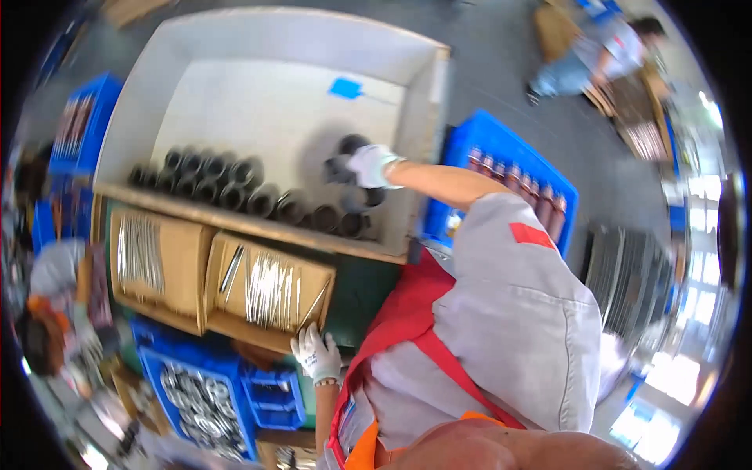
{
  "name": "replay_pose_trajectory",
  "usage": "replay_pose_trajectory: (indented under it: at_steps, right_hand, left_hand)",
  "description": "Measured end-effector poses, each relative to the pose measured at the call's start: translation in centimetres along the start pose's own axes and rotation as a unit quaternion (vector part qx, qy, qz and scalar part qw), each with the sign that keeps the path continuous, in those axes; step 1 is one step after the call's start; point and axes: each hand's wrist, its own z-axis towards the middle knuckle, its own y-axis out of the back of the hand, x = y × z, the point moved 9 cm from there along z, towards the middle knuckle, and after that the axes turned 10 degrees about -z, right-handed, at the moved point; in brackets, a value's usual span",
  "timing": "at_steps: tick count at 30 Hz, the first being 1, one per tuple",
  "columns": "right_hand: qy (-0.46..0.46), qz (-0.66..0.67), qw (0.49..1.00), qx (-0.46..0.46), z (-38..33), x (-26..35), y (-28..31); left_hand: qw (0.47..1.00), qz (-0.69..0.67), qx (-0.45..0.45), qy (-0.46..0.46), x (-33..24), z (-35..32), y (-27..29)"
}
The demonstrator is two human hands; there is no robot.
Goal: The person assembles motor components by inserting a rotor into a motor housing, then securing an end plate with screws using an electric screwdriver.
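Note:
My right hand [374, 166], in a white glove, reaches into a large pale-walled bin [235, 86]. Its fingers, partly hidden and blurred, close on a black tube [338, 170]; other black tubes sit right beside them. Rows of similar black tubes [233, 196] stand along the bin's near side. My left hand [316, 356], also gloved, has its fingers stretched against the near rim of a cardboard box [270, 338]. In that box lie many thin silver rods [269, 294] and a thicker dark-and-silver rod [232, 269].
Another cardboard box [176, 309] with rods adjoins on the left. Below are a blue crate [247, 427] of metal rings and small blue bins [274, 399]. A blue crate [501, 129] with reddish-brown cylinders stands right of the large bin. People [603, 59] work at the far right and left.

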Motion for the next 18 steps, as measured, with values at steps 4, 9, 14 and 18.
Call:
replay_pose_trajectory:
  at_steps: [4,9,14,18]
  right_hand:
    - [0.126,-0.028,0.984,-0.125,-7.1,6.3,5.3]
    - [0.175,-0.031,0.969,-0.171,-19.9,9.8,8.2]
    - [0.248,-0.016,0.968,-0.047,-22.8,16.9,3.0]
    - [0.3,-0.092,0.949,0.015,-23.4,21.2,-1.8]
  left_hand:
    - [0.998,0.013,-0.032,-0.053,1.6,-1.0,-1.1]
    - [0.964,-0.108,-0.161,-0.182,-2.1,-0.9,6.8]
    - [0.909,-0.204,-0.363,-0.011,6.2,-11.3,13.0]
    - [0.888,-0.233,-0.394,0.049,8.3,-21.0,9.9]
